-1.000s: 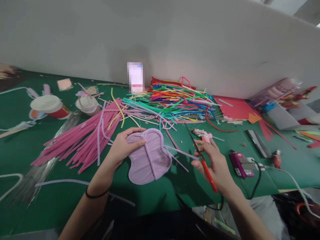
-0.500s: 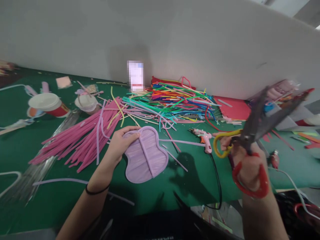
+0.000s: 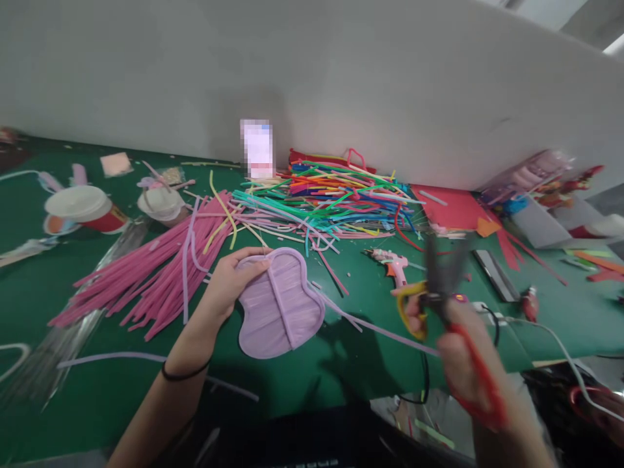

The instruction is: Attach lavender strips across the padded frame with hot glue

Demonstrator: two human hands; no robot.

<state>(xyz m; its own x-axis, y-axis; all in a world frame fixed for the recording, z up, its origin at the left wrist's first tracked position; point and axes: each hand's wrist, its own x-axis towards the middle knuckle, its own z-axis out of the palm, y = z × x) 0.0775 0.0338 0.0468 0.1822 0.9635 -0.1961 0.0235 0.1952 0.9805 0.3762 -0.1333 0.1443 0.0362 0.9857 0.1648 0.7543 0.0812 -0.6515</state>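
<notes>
My left hand grips the upper left edge of a flat lilac craft piece, thumb on top. The piece has a wavy outline, a raised rim and a straight bar across its middle. From its right side a lilac pipe cleaner runs down towards my right hand. That hand is closed on scissors with one yellow and one red handle loop. The blades point up and stand apart, smeared by motion. Whether the strip's far end touches my fingers is hard to tell.
A pink glue gun lies between the scissors and a heap of coloured pipe cleaners. Pink pipe cleaners spread at the left, near a paper cup. A phone leans on the wall. A white cord crosses the right side.
My right hand has moved left and a little down with the scissors. The pipe cleaner's free end has swung downwards. My left hand and the lilac piece have hardly moved.
</notes>
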